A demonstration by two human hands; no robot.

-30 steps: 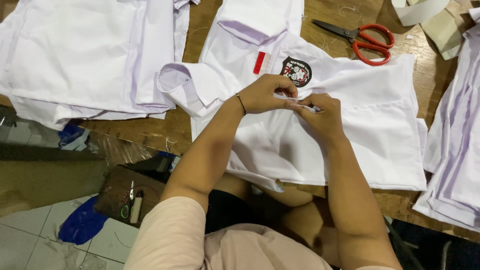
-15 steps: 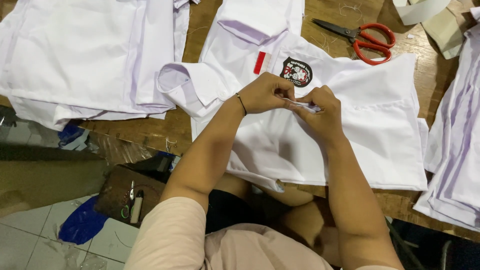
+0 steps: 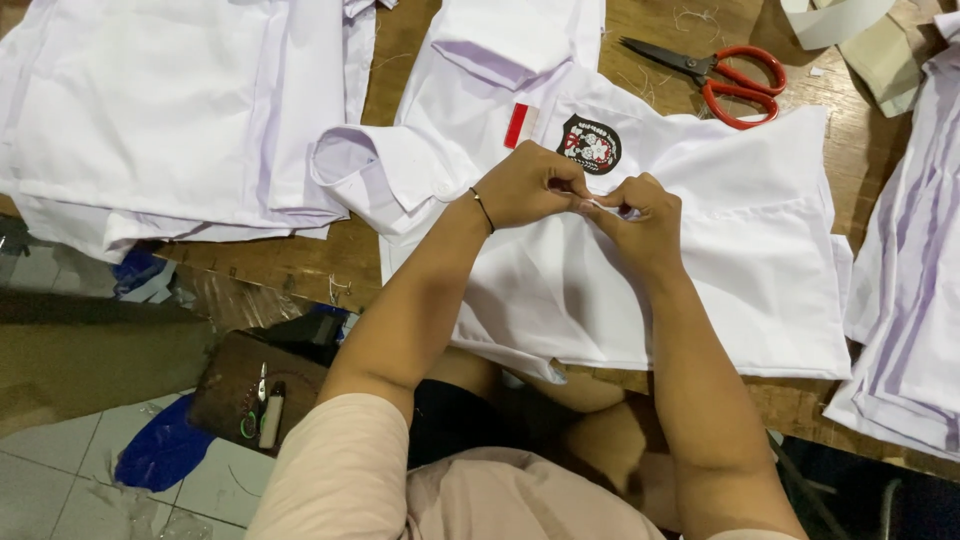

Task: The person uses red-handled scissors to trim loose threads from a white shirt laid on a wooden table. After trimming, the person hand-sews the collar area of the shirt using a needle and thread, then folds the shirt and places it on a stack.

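A white shirt (image 3: pixel 760 250) lies flat on the wooden table (image 3: pixel 290 265), with a round dark embroidered badge (image 3: pixel 589 144) and a small red tag (image 3: pixel 516 125) near its collar. My left hand (image 3: pixel 530 187) and my right hand (image 3: pixel 640 215) meet just below the badge. Both pinch the shirt's front fabric between thumb and fingers, close together and touching. A thin dark band circles my left wrist.
Red-handled scissors (image 3: pixel 725 75) lie on the table beyond the shirt. A stack of white shirts (image 3: pixel 170 110) sits at the left and another pile (image 3: pixel 915 290) at the right. Pale strips (image 3: pixel 850 25) lie at the top right. A brown box (image 3: pixel 250 390) stands on the floor.
My hands have stayed on the same spot of the shirt; the fingers have shifted slightly closer together on the fabric.
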